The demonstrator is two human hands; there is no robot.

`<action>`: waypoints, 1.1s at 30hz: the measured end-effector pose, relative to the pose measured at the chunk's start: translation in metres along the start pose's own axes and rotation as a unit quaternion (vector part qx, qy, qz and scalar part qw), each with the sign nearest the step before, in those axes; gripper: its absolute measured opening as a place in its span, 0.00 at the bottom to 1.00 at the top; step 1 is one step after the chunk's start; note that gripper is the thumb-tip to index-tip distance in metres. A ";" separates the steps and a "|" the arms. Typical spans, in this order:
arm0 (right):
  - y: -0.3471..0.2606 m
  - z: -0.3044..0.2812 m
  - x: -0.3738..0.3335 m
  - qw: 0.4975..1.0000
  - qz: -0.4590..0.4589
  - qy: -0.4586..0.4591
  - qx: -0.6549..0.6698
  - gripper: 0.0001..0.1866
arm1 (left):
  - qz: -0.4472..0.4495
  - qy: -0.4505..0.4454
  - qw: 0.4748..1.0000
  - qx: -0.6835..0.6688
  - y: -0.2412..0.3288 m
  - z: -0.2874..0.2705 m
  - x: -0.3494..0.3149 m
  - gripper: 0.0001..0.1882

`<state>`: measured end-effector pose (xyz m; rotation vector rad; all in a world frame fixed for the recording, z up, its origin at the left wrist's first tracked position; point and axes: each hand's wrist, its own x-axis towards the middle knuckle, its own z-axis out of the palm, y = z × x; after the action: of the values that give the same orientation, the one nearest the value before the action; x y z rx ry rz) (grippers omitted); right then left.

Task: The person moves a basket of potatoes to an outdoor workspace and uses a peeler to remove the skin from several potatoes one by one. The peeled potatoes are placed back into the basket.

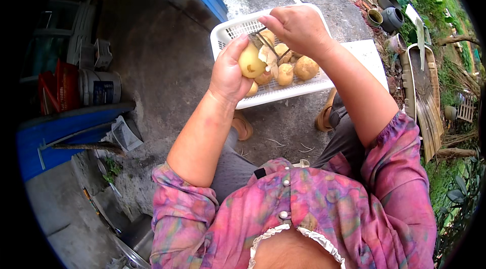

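Observation:
My left hand [229,72] is closed around a potato [251,62] whose visible side is pale yellow and mostly bare of skin, with a small brown spot low on it. My right hand [299,27] grips a dark metal peeler [260,36] just beyond the potato; its handle is mostly hidden in my fingers. Strips of potato peel [268,57] hang beside the peeler. Both hands are over a white plastic basket [283,98], in which several unpeeled potatoes [306,68] lie.
A white flat surface [365,59] sticks out to the right of the basket. My shoes [243,126] are on the concrete below. At left are a white bucket [104,88] and red crates [66,84]; at right, pots [392,18] and a long trough [421,81] beside plants.

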<state>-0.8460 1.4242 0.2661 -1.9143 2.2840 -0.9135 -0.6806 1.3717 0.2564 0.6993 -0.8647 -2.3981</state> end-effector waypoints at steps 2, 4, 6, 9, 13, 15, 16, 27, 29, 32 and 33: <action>0.008 0.001 -0.002 1.000 0.010 0.000 -0.008 0.23 | -0.029 -0.061 0.998 -0.016 0.002 -0.006 -0.002 0.20; 0.037 0.011 0.000 0.995 0.077 -0.041 -0.047 0.23 | -0.038 -0.100 0.993 -0.046 0.002 -0.008 -0.003 0.21; 0.053 0.014 -0.005 0.992 0.110 -0.032 -0.056 0.24 | -0.051 -0.093 0.993 -0.043 0.007 -0.002 -0.002 0.20; 0.046 0.008 -0.003 0.990 0.124 -0.025 -0.064 0.26 | -0.077 -0.010 0.996 -0.043 0.008 -0.005 0.004 0.22; 0.012 0.003 -0.004 0.998 0.043 -0.004 -0.052 0.23 | -0.081 0.042 0.996 -0.006 0.004 -0.008 0.003 0.23; -0.007 0.008 -0.009 0.989 -0.076 0.050 -0.115 0.21 | -0.084 0.068 0.994 -0.008 0.002 -0.003 0.003 0.21; -0.013 0.008 -0.012 0.983 -0.117 0.087 -0.111 0.19 | -0.085 0.071 0.994 -0.010 0.000 0.000 0.002 0.21; 0.046 0.011 -0.005 0.992 0.083 0.023 -0.088 0.23 | -0.090 -0.016 0.996 -0.011 0.008 -0.003 -0.004 0.20; 0.024 0.003 -0.001 0.998 0.056 0.012 -0.029 0.24 | -0.074 0.003 0.997 -0.024 0.007 -0.003 -0.003 0.20; 0.005 0.004 0.000 1.000 0.017 -0.011 0.004 0.24 | -0.054 0.005 0.997 -0.052 0.005 -0.003 0.000 0.19; 0.005 0.006 -0.001 1.000 0.000 -0.002 0.020 0.25 | -0.053 -0.012 0.997 -0.053 0.005 -0.005 0.001 0.19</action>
<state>-0.8480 1.4230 0.2581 -1.8986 2.2455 -0.9470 -0.6767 1.3659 0.2558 0.6929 -0.7194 -2.5304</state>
